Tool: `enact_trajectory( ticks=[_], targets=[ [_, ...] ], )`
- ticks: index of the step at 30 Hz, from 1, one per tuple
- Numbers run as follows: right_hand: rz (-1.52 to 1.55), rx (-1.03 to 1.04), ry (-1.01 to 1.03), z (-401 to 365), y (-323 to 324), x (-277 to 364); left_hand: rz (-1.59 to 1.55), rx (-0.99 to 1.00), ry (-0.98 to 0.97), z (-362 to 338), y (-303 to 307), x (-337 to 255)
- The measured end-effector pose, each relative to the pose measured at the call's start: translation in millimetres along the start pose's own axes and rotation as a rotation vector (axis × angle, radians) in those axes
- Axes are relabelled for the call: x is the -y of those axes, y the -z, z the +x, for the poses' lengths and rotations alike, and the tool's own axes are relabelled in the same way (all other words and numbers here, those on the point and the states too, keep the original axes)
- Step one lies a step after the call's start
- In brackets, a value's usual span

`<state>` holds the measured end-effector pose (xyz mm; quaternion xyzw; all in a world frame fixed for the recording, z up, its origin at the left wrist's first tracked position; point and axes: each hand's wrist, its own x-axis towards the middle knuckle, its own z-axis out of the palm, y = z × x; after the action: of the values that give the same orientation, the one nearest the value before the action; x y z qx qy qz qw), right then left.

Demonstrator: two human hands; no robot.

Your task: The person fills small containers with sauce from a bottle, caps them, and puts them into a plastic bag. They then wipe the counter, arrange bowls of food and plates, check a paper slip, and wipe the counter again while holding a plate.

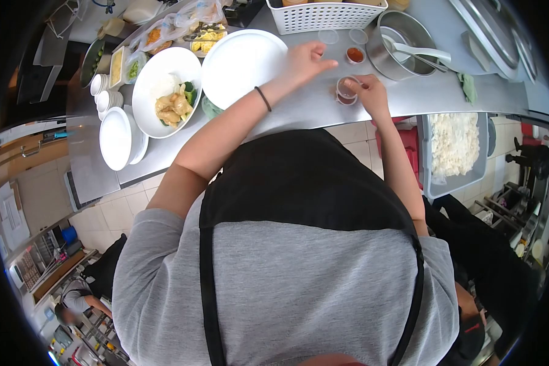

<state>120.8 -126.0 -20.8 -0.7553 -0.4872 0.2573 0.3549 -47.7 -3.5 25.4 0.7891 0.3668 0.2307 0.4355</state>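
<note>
My right hand pinches a small clear lid between thumb and fingers. Right under it stands a small clear cup with dark red contents, which the lid overlaps in this view. My left hand is raised over the steel counter, thumb and fingers apart, with nothing in it. Between and beyond the two hands sits another sauce cup filled with orange-red sauce. Two loose clear lids, one of them a round lid, lie behind that cup.
A white plate and a bowl of food stand left, beside stacked white bowls. At the right are a steel pot with utensils and a green cloth. A white basket stands behind; a grey tub holds rice.
</note>
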Motion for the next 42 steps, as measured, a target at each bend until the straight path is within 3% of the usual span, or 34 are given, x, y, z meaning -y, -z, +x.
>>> enact_trajectory(
  ticks=[1,3,6,9,12,16,22,24,25,27,28,30,33,37,39,40,42],
  targets=[
    [0.000,0.000,-0.001,-1.5,0.1,-2.9,0.000,0.001,0.001,3.7,2.8,3.9],
    [-0.044,0.139,0.023,-3.4,0.0,-7.5,0.279,-0.087,-0.205,15.6,6.7,12.6],
    [-0.062,0.061,0.052,0.0,-2.8,-13.1,0.547,-0.089,-0.308,28.9,3.0,22.3],
    [0.191,0.112,-0.111,2.1,4.1,-4.5,0.713,0.052,-0.240,39.3,-7.3,24.7],
    [0.007,0.121,0.006,2.3,9.3,-2.2,0.800,0.168,-0.202,44.9,-16.7,18.7],
    [0.038,0.106,-0.010,0.9,7.8,-1.5,0.802,0.230,-0.138,49.1,-21.6,15.2],
    [-0.106,0.093,0.022,0.0,11.4,6.8,0.714,0.220,-0.140,53.7,-21.4,24.2],
    [0.205,-0.067,0.002,8.3,7.9,-1.6,0.577,0.092,-0.294,44.5,-15.5,15.3],
    [0.205,-0.067,0.003,11.8,8.2,0.7,0.578,0.091,-0.295,37.2,-9.0,0.9],
    [0.774,0.043,-0.223,17.7,9.6,10.2,0.439,0.111,-0.314,22.5,2.1,-23.6],
    [0.775,0.045,-0.222,19.4,9.6,17.2,0.440,0.109,-0.313,17.9,1.9,-25.8],
    [1.331,0.176,-0.455,24.3,8.6,34.3,0.362,0.104,-0.386,12.8,0.5,-29.3],
    [1.471,0.289,-0.440,23.3,8.0,55.0,0.351,0.156,-0.380,10.1,4.4,-33.2],
    [1.338,0.235,-0.307,27.2,0.0,47.7,0.258,0.166,-0.366,7.8,12.5,-26.7],
    [1.202,0.226,-0.278,29.5,1.7,44.0,-0.039,0.153,-0.128,2.6,17.8,-28.5],
    [1.203,0.222,-0.279,28.0,2.2,45.3,-0.039,0.157,-0.130,3.0,15.7,-26.7],
    [1.162,0.158,-0.253,25.1,0.5,52.0,-0.483,0.208,0.245,3.5,11.1,-17.6]
  ],
)
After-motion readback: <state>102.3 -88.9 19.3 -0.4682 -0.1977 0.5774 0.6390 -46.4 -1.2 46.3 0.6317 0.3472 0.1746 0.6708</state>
